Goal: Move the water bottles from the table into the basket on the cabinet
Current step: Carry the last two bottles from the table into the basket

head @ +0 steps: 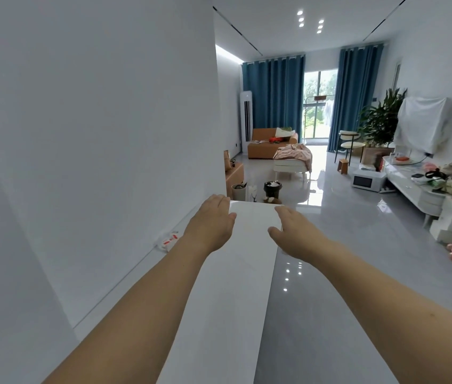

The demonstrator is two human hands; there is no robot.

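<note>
My left hand (211,223) and my right hand (298,234) are stretched out in front of me, palms down, fingers apart, holding nothing. Both hover over a long white counter top (236,286) that runs along the wall on my left. No water bottle and no basket can be made out in this view. A crumpled white and red wrapper (167,240) lies on the counter against the wall, just left of my left forearm.
A white wall (94,134) fills the left side. Right of the counter is glossy grey floor (330,273). A low white cabinet (418,189) cluttered with several items lines the right wall, with a microwave (366,182) on the floor. A black bin (272,189) stands beyond the counter's end.
</note>
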